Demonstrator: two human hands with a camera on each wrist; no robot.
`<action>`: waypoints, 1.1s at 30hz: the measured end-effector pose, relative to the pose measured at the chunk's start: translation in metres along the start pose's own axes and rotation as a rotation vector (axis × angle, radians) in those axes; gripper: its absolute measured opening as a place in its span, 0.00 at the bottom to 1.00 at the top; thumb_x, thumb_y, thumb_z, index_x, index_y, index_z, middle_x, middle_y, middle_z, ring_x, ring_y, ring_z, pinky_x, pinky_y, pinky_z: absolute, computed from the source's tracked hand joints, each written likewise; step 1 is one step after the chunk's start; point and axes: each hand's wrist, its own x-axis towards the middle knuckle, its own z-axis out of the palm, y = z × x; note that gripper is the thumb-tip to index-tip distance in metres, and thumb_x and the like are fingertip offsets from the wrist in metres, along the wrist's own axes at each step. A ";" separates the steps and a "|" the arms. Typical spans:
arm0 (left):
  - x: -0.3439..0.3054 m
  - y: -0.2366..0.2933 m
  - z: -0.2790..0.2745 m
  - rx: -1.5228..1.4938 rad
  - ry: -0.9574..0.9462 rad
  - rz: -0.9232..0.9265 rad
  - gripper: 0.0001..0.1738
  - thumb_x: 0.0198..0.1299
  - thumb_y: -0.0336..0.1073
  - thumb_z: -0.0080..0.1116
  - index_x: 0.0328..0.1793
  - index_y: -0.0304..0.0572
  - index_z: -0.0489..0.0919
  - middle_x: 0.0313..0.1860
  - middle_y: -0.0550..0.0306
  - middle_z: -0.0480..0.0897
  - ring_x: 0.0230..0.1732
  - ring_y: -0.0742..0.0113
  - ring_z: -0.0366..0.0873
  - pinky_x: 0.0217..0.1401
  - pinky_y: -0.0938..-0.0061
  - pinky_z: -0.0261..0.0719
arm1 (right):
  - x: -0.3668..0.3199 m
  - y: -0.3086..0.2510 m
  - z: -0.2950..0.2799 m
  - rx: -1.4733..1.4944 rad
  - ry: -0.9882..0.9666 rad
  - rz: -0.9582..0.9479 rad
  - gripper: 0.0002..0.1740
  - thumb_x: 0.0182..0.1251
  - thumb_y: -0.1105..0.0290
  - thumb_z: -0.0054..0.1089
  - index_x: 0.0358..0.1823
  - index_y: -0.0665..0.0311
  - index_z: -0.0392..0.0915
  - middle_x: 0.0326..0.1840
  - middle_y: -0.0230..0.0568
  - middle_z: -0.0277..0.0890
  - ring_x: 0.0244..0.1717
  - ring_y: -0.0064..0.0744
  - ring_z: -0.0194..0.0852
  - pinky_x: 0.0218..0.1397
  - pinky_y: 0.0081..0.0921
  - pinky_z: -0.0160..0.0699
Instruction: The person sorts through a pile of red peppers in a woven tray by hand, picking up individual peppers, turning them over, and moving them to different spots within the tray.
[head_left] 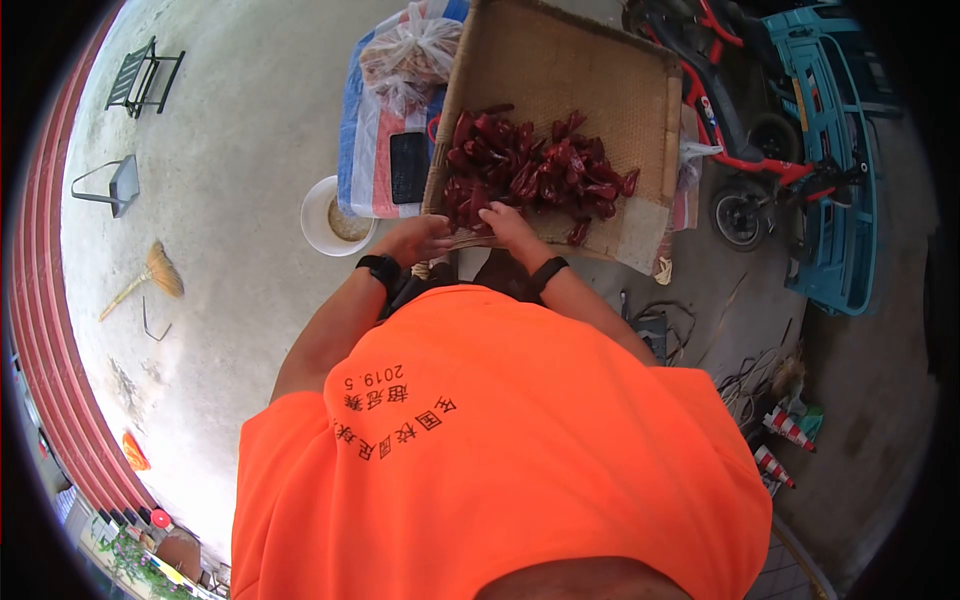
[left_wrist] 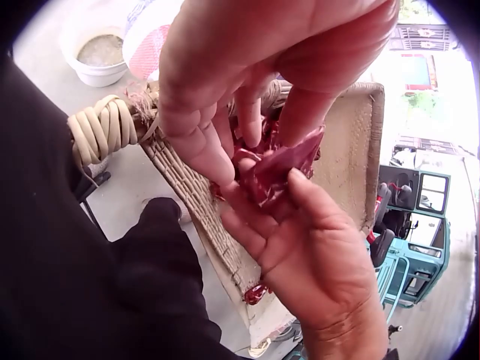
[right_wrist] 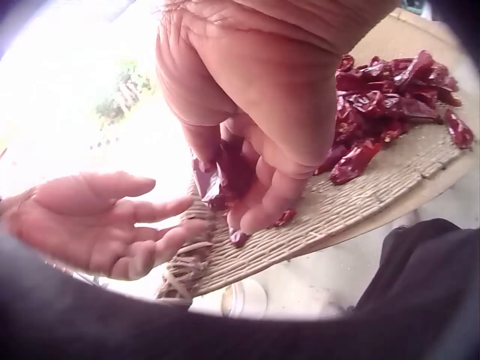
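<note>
My right hand (head_left: 513,230) pinches a dried red chili pepper (left_wrist: 279,174) between thumb and fingers, over the near edge of a shallow woven tray (head_left: 565,60). Close beside it is my left hand (head_left: 413,241); in the right wrist view its palm and loosely extended fingers (right_wrist: 154,214) show with nothing held. Its fingers overlap the pepper in the left wrist view. A heap of dark red chili peppers (head_left: 545,165) lies in the near half of the tray. One loose chili pepper (left_wrist: 256,293) sits by the woven rim.
Left of the tray, a phone (head_left: 408,168) and a tied plastic bag (head_left: 410,55) lie on a striped cloth (head_left: 362,150). A white bucket (head_left: 320,220) stands below. At right are a red scooter (head_left: 745,150) and a teal vehicle (head_left: 840,160). A broom (head_left: 160,272) lies on the floor.
</note>
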 end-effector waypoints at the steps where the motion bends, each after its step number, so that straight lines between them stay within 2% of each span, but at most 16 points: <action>1: -0.003 0.001 0.001 -0.018 0.003 0.000 0.18 0.58 0.39 0.50 0.53 0.40 0.67 0.50 0.52 0.72 0.47 0.57 0.73 0.51 0.67 0.73 | 0.000 0.003 -0.010 0.068 0.033 0.035 0.16 0.63 0.64 0.45 0.49 0.64 0.65 0.42 0.37 0.70 0.39 0.29 0.73 0.39 0.29 0.75; 4: -0.013 0.006 0.003 -0.067 0.018 -0.007 0.22 0.58 0.38 0.51 0.57 0.38 0.64 0.54 0.50 0.69 0.52 0.56 0.71 0.53 0.67 0.71 | -0.012 -0.002 -0.044 0.223 0.252 0.115 0.12 0.63 0.64 0.46 0.43 0.62 0.66 0.40 0.36 0.70 0.35 0.31 0.74 0.37 0.31 0.76; 9: -0.012 0.006 -0.001 -0.119 0.077 -0.029 0.24 0.58 0.37 0.52 0.59 0.37 0.63 0.57 0.47 0.66 0.54 0.53 0.68 0.56 0.66 0.69 | -0.014 -0.023 -0.102 0.585 0.494 -0.037 0.16 0.62 0.63 0.48 0.50 0.59 0.63 0.43 0.38 0.68 0.37 0.33 0.74 0.36 0.30 0.75; 12: -0.012 0.006 0.000 -0.103 0.097 -0.014 0.22 0.57 0.37 0.52 0.57 0.36 0.65 0.56 0.46 0.67 0.54 0.53 0.68 0.56 0.66 0.70 | -0.007 -0.035 -0.106 0.699 0.657 0.031 0.15 0.62 0.64 0.46 0.49 0.58 0.67 0.38 0.34 0.69 0.36 0.29 0.73 0.31 0.28 0.75; 15: -0.010 0.005 0.000 -0.105 0.095 -0.016 0.20 0.57 0.37 0.52 0.54 0.37 0.67 0.54 0.47 0.68 0.52 0.54 0.69 0.54 0.67 0.70 | -0.002 -0.040 -0.075 0.280 0.444 0.056 0.19 0.61 0.64 0.49 0.53 0.59 0.65 0.43 0.37 0.68 0.40 0.31 0.72 0.37 0.29 0.75; 16: -0.010 0.004 0.000 -0.118 0.083 -0.018 0.19 0.57 0.37 0.53 0.53 0.37 0.67 0.53 0.47 0.68 0.51 0.54 0.69 0.54 0.67 0.70 | 0.005 -0.041 -0.059 0.148 0.346 0.026 0.18 0.61 0.63 0.49 0.51 0.60 0.67 0.47 0.37 0.68 0.40 0.28 0.72 0.36 0.26 0.75; 18: -0.010 0.003 -0.001 -0.140 0.063 -0.019 0.18 0.57 0.36 0.53 0.51 0.37 0.68 0.52 0.47 0.69 0.50 0.54 0.69 0.54 0.67 0.70 | 0.016 -0.049 -0.027 -0.121 0.159 -0.061 0.20 0.58 0.66 0.51 0.52 0.63 0.67 0.51 0.42 0.66 0.46 0.35 0.70 0.45 0.30 0.73; 21: -0.011 0.001 -0.004 -0.177 0.034 -0.012 0.18 0.56 0.36 0.53 0.51 0.38 0.68 0.51 0.48 0.68 0.50 0.54 0.68 0.54 0.67 0.69 | 0.047 -0.044 0.007 -0.832 0.306 -0.735 0.24 0.53 0.70 0.53 0.53 0.65 0.64 0.55 0.48 0.62 0.55 0.44 0.62 0.56 0.32 0.65; 24: -0.016 -0.002 -0.006 -0.214 0.021 0.012 0.19 0.57 0.37 0.53 0.53 0.38 0.67 0.52 0.49 0.67 0.51 0.54 0.67 0.54 0.67 0.68 | 0.057 -0.058 0.030 -0.809 0.276 -0.630 0.28 0.48 0.73 0.55 0.55 0.64 0.62 0.60 0.52 0.55 0.61 0.50 0.52 0.64 0.32 0.55; 27: -0.024 -0.005 -0.011 -0.210 0.030 0.032 0.19 0.59 0.38 0.50 0.55 0.39 0.66 0.52 0.51 0.68 0.51 0.56 0.69 0.53 0.68 0.70 | 0.066 -0.058 0.032 -0.904 0.235 -0.594 0.31 0.48 0.72 0.56 0.57 0.60 0.60 0.60 0.49 0.54 0.58 0.50 0.57 0.60 0.33 0.61; 33: -0.030 -0.014 -0.020 -0.230 0.031 0.069 0.20 0.59 0.39 0.49 0.55 0.39 0.65 0.53 0.49 0.68 0.49 0.57 0.70 0.51 0.68 0.71 | 0.046 -0.052 0.028 -0.930 0.311 -0.382 0.15 0.48 0.73 0.57 0.41 0.60 0.72 0.43 0.46 0.65 0.47 0.48 0.67 0.50 0.34 0.68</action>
